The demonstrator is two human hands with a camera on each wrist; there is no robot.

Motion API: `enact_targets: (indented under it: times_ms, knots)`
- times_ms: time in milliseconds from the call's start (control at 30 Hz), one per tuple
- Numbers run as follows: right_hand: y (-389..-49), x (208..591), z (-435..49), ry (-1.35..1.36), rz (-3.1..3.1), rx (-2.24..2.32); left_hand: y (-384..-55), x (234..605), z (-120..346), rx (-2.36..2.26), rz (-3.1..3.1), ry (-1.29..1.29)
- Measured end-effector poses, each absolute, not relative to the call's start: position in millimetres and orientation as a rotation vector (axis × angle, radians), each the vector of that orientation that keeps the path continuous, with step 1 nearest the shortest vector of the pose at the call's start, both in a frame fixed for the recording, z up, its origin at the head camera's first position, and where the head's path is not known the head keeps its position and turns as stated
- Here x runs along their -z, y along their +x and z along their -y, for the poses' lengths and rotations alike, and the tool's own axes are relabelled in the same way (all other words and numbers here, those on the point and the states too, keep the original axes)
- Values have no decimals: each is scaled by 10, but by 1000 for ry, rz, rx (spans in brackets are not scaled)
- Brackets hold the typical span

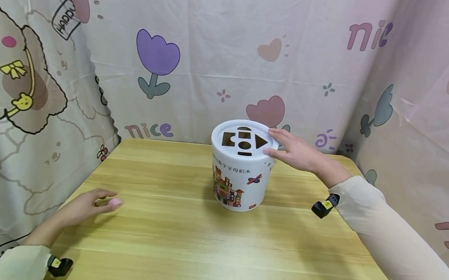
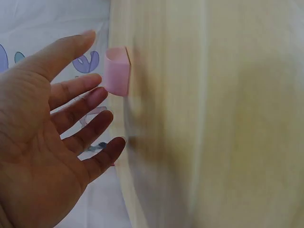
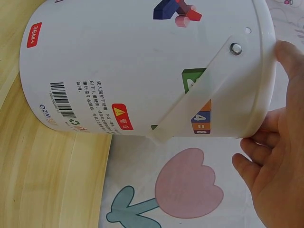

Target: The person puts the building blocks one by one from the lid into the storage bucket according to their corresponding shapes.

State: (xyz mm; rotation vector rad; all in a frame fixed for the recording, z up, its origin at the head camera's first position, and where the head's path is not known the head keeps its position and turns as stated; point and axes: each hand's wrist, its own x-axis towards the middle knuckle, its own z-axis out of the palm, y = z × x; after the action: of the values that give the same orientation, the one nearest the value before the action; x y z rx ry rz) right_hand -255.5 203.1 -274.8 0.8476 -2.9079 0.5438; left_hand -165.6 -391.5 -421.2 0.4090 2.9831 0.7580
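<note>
A white lidded bucket [image 1: 242, 174] stands upright on the table, its lid [image 1: 229, 148] cut with several shaped holes. My right hand [image 1: 297, 151] rests on the lid's right edge, with thumb and fingers spread along the rim. From the right wrist view, the right hand [image 3: 280, 137] touches the rim beside a translucent strap [image 3: 194, 90] riveted to the bucket's side. A small pink block [image 2: 118, 71] with a rounded side is on the table at the left. My left hand [image 2: 52, 123] is beside it, fingers spread and slightly bent, fingertips close to the block.
The wooden table [image 1: 160, 233] has its far edge against a printed curtain [image 1: 205, 51], which also hangs along both sides. A black wrist camera [image 1: 325, 205] sits at the right sleeve, another black camera [image 1: 60, 266] at the left.
</note>
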Motion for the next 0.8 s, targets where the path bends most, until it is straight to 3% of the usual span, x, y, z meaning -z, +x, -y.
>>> enact_targets:
  times_ms: [800]
  knots:
    - [-2546, 2753, -2034, 830, 2919, -566, -1754, 4292, 3861, -583, -3043, 508]
